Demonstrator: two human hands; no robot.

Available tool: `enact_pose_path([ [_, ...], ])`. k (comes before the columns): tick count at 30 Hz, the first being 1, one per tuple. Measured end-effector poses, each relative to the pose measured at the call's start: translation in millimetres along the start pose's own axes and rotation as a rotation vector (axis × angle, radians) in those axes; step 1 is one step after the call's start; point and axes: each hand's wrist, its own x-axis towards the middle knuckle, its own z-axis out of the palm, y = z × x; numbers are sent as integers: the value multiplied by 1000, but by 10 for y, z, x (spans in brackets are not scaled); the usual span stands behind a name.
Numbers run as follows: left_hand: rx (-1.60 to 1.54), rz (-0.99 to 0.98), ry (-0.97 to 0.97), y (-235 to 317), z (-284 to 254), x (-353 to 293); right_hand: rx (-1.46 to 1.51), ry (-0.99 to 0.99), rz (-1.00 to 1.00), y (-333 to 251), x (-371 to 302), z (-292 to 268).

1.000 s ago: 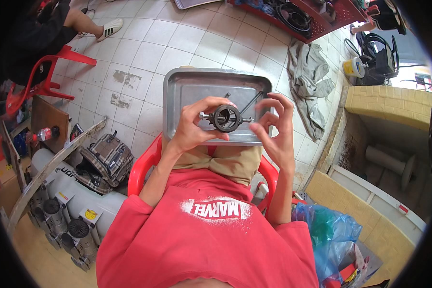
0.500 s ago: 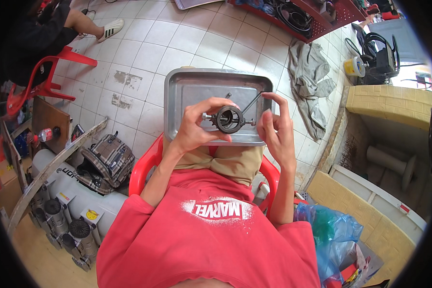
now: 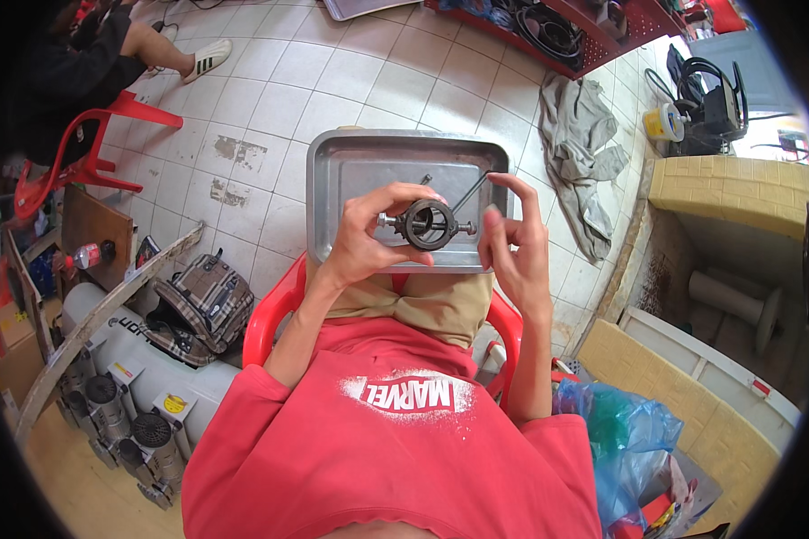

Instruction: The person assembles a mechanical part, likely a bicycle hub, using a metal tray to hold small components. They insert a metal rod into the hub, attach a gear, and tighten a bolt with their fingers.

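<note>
My left hand is closed around a dark metal ring-shaped part, held above a grey metal tray. Shiny bolts stick out from both sides of the ring, and a rod shows across its opening. A thin dark rod slants up and right from the part; its far end meets the index fingertip of my right hand. That hand's thumb stands apart from the index finger, near the right bolt end, and its other fingers are bent. A short pin-like piece shows by my left fingertips.
The tray rests over my lap on a red chair. A plaid backpack and a grey tank are at left. At right lie a grey cloth and blue plastic bags. Another person sits far left, one shoe showing.
My right thumb has shifted slightly left, closer to the bolt end. The left hand and the ring-shaped part stay nearly where they were.
</note>
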Motion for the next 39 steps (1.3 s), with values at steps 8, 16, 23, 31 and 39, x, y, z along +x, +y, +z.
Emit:
enact_pose_path([
  [8, -13, 12, 11, -14, 11, 4, 30, 9, -72, 52, 3, 76],
  [16, 25, -48, 10, -7, -39, -36, 16, 29, -94, 109, 0, 70],
  [23, -15, 39, 59, 60, -63, -7, 27, 40, -225, -27, 0, 134],
  [31, 44, 48, 111, 24, -70, -40, 73, 9, -13, -2, -86, 84],
  [39, -8, -2, 246, 22, -115, -92, 69, 45, -47, 114, -104, 39],
])
